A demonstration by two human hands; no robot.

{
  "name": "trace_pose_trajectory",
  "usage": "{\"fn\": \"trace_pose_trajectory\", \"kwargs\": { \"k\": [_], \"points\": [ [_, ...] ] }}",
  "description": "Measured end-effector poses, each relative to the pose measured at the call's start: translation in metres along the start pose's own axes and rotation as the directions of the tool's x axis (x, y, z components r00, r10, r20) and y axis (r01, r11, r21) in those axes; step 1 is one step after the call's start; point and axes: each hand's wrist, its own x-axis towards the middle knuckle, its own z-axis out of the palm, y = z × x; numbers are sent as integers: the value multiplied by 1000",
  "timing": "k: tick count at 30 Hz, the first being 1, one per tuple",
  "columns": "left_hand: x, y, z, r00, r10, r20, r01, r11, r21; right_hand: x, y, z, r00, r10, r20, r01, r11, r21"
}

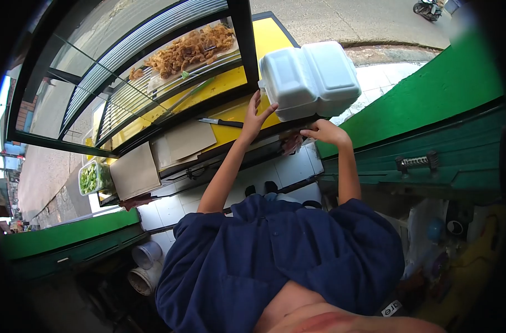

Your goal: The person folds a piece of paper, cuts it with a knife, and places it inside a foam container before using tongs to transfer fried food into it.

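Note:
A stack of white foam takeaway boxes [336, 69] stands at the right end of the yellow counter. My left hand [255, 119] is at the stack's left side, fingers apart, with the thumb near the lower corner of a box. Below the stack, at the counter's front edge, my right hand [329, 133] has its fingers bent together, pointing left. Whatever may be between those fingertips is too small to make out. Just under them hangs a crumpled reddish plastic or cloth piece [292, 144]. A knife [222, 122] with a black handle lies left of my left hand.
A glass display case [136, 83] holds fried pieces [192, 51] on a rack, with tongs [192, 93] inside. Sheets of brown paper [133, 172] lie on the counter beside a tub of chopped greens [94, 177]. Green walls [414, 116] border the right; a motorbike [428, 9] stands beyond.

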Motion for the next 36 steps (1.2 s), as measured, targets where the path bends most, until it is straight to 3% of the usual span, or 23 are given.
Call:
{"fn": "trace_pose_trajectory", "kwargs": {
  "k": [1,4,6,9,12,16,19,29,36],
  "points": [
    [-3,0,-3,1000,-10,24,9,1000,24,-22,-31,-15,997,-54,62,58,996,-67],
    [-8,5,-11,996,21,82,-30,994,104,-41,-92,-35,916,-353,-191,376,921,103],
    [-6,9,-14,992,70,106,-88,981,173,-19,-99,-42,687,-630,-363,510,773,-377],
    [6,10,-15,977,145,158,-179,958,224,-6,-107,-46,723,-584,-369,144,650,-747],
    [22,3,-12,948,221,230,-264,948,176,6,-96,-47,825,-476,-304,159,712,-684],
    [33,-5,-4,933,257,252,-279,959,54,17,-78,-51,748,-616,-248,324,665,-673],
    [35,-7,-2,954,191,232,-217,972,89,25,-71,-55,683,-698,-216,416,615,-670],
    [24,-5,9,949,309,59,-310,888,339,23,-62,-65,550,-822,-148,553,491,-673],
    [29,-12,10,964,262,48,-265,928,263,16,-71,-72,510,-809,-292,589,576,-567]
  ]
}}
